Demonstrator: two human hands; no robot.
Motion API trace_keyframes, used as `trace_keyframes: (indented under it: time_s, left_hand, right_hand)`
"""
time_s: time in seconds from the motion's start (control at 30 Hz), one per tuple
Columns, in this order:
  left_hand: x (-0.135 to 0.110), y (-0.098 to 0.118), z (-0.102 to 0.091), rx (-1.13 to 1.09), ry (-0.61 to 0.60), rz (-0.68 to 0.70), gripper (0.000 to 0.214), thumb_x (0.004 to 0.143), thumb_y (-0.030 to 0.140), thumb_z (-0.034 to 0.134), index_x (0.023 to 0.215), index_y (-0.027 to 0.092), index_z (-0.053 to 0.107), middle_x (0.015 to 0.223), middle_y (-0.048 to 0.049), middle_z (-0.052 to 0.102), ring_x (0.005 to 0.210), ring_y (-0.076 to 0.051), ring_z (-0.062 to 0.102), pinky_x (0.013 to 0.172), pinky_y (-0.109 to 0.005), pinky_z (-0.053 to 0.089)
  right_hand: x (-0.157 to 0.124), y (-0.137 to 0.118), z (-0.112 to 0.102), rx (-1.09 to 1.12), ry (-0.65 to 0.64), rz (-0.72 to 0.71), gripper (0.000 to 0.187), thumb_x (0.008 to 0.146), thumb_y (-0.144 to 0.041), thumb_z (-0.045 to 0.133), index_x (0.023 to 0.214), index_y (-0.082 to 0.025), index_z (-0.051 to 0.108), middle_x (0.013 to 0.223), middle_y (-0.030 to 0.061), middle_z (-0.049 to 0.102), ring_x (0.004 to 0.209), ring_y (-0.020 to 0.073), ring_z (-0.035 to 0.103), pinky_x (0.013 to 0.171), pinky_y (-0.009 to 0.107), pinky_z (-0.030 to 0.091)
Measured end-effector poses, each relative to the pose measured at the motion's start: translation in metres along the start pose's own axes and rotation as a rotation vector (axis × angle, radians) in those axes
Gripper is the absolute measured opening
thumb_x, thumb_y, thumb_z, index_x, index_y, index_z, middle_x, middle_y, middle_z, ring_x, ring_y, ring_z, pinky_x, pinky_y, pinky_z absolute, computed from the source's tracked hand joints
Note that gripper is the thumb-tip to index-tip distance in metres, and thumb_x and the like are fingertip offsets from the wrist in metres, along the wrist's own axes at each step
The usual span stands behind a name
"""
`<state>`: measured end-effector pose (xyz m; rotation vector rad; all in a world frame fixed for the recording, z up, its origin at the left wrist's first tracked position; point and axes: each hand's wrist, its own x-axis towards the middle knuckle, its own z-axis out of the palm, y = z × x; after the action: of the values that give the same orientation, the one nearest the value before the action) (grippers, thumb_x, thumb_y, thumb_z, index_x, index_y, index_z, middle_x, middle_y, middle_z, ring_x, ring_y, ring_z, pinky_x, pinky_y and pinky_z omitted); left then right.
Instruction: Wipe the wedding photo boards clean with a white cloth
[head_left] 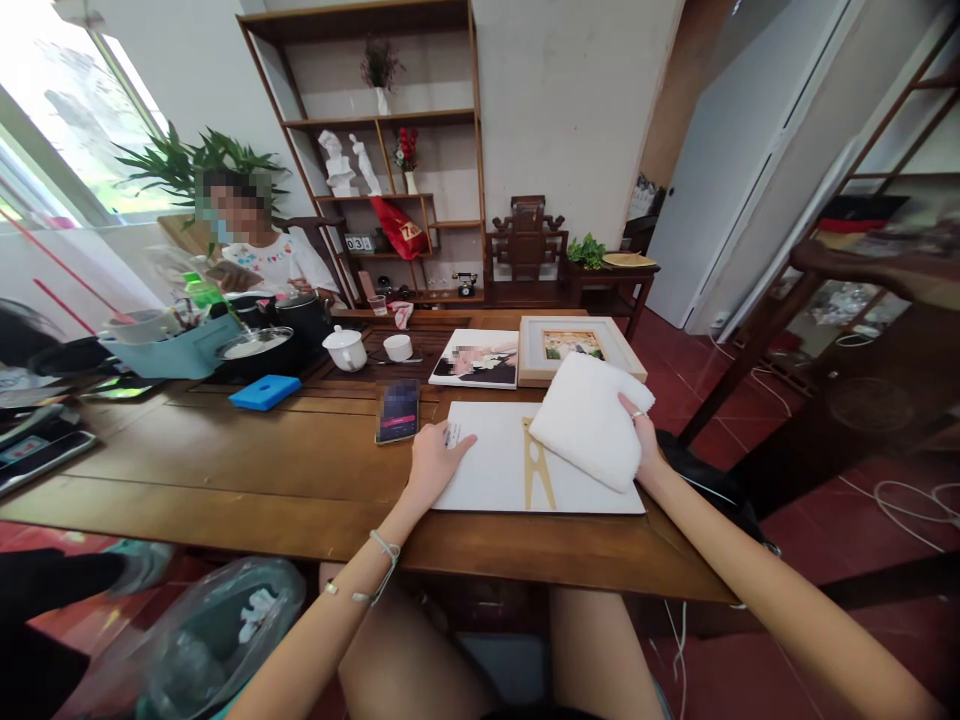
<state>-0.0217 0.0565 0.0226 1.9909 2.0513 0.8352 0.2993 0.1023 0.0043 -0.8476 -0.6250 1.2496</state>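
A flat white board (487,480) lies on the table in front of me, with a tan A-shaped stand (537,470) on its face. At the board's left edge is my left hand (435,465), its thumb on top and its fingers along the edge beside small printed text. My right hand (643,440) grips a folded white towel (589,420) by its right side. The towel is tilted over the right part of the board and hides some of it. Just left of the board lies a phone (397,410).
Behind the board are a photo print (474,358) and a pale framed picture (615,340). A lidded white cup (345,348), a small white cup (398,347) and a blue block (265,392) stand further left. A seated person (262,260) is across the table. A lined bin (225,630) stands below.
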Motion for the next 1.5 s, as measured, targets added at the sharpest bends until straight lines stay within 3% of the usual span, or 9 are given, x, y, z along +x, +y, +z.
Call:
trace_keyframes:
  time_s: [0.33, 0.47, 0.63, 0.7, 0.8, 0.9, 1.1, 1.37, 1.5]
  left_hand:
    - [-0.011, -0.003, 0.013, 0.069, 0.043, 0.132, 0.032, 0.087, 0.036, 0.054, 0.101, 0.009, 0.065, 0.111, -0.0217, 0.064, 0.111, -0.034, 0.056, 0.096, -0.047, 0.043]
    - [-0.008, -0.013, 0.012, -0.13, -0.07, 0.317, 0.04, 0.086, 0.031, 0.054, 0.12, 0.012, 0.061, 0.147, -0.0172, 0.044, 0.136, -0.03, 0.042, 0.111, -0.045, 0.035]
    - [-0.004, -0.025, 0.014, -0.33, -0.182, 0.381, 0.041, 0.089, 0.035, 0.049, 0.123, 0.016, 0.061, 0.142, -0.0135, 0.053, 0.138, -0.026, 0.042, 0.116, -0.048, 0.03]
    - [-0.003, -0.028, 0.016, -0.369, -0.167, 0.35, 0.04, 0.09, 0.035, 0.047, 0.123, 0.016, 0.06, 0.138, -0.0129, 0.056, 0.135, -0.025, 0.046, 0.115, -0.048, 0.032]
    - [-0.002, -0.03, 0.018, -0.374, -0.151, 0.33, 0.04, 0.092, 0.035, 0.045, 0.125, 0.017, 0.059, 0.141, -0.0124, 0.054, 0.134, -0.023, 0.047, 0.115, -0.046, 0.032]
    - [-0.002, -0.031, 0.02, -0.33, -0.161, 0.358, 0.043, 0.092, 0.034, 0.043, 0.129, 0.018, 0.056, 0.147, -0.0121, 0.047, 0.138, -0.024, 0.042, 0.117, -0.047, 0.03]
    - [-0.003, -0.032, 0.021, -0.284, -0.177, 0.387, 0.044, 0.094, 0.033, 0.041, 0.133, 0.019, 0.052, 0.148, -0.011, 0.046, 0.142, -0.025, 0.035, 0.118, -0.05, 0.026]
    - [-0.003, -0.03, 0.021, -0.242, -0.163, 0.381, 0.044, 0.095, 0.031, 0.037, 0.134, 0.016, 0.051, 0.146, -0.0118, 0.048, 0.141, -0.023, 0.037, 0.118, -0.047, 0.028]
    - [-0.002, -0.03, 0.019, -0.214, -0.163, 0.406, 0.044, 0.095, 0.03, 0.038, 0.134, 0.016, 0.051, 0.146, -0.0126, 0.048, 0.14, -0.024, 0.038, 0.118, -0.047, 0.029]
  right_hand:
    - [-0.006, -0.005, 0.005, -0.112, -0.003, -0.046, 0.028, 0.069, -0.037, 0.068, 0.09, -0.019, 0.067, 0.079, 0.0053, 0.076, 0.086, 0.0295, 0.072, 0.074, 0.043, 0.061]
    - [-0.013, -0.015, 0.004, -0.21, 0.055, -0.255, 0.033, 0.07, -0.042, 0.068, 0.091, -0.017, 0.067, 0.086, 0.0071, 0.075, 0.088, 0.0292, 0.071, 0.079, 0.045, 0.059]
    - [-0.03, -0.044, -0.002, -0.375, 0.115, -0.599, 0.03, 0.062, -0.035, 0.078, 0.084, -0.019, 0.069, 0.093, 0.005, 0.074, 0.102, 0.0296, 0.065, 0.103, 0.048, 0.044]
    - [-0.04, -0.052, 0.0, -0.641, -0.097, -0.728, 0.024, 0.06, -0.026, 0.079, 0.082, -0.022, 0.071, 0.092, 0.0051, 0.074, 0.105, 0.0306, 0.064, 0.106, 0.049, 0.04]
    - [-0.051, -0.049, 0.008, -1.27, -0.627, -0.927, 0.034, 0.068, -0.015, 0.064, 0.101, -0.023, 0.07, 0.122, 0.0087, 0.067, 0.125, 0.0317, 0.051, 0.11, 0.053, 0.033]
    - [-0.054, -0.032, 0.015, -1.589, -0.86, -0.874, 0.046, 0.067, -0.01, 0.056, 0.112, -0.017, 0.065, 0.145, 0.0136, 0.048, 0.14, 0.0319, 0.033, 0.113, 0.056, 0.026]
    - [-0.047, -0.015, 0.023, -1.715, -0.788, -0.685, 0.071, 0.067, -0.009, 0.053, 0.138, -0.016, 0.05, 0.147, 0.0142, 0.046, 0.139, 0.0301, 0.034, 0.112, 0.055, 0.028]
    - [-0.148, -0.032, 0.027, -1.833, -0.914, -0.583, 0.077, 0.055, -0.013, 0.061, 0.132, -0.014, 0.057, 0.137, 0.0203, 0.054, 0.126, 0.0404, 0.048, 0.101, 0.055, 0.042]
    - [-0.145, -0.038, 0.03, -1.763, -0.907, -0.587, 0.063, 0.06, -0.013, 0.059, 0.122, -0.02, 0.063, 0.128, 0.0153, 0.061, 0.121, 0.0358, 0.051, 0.101, 0.052, 0.042]
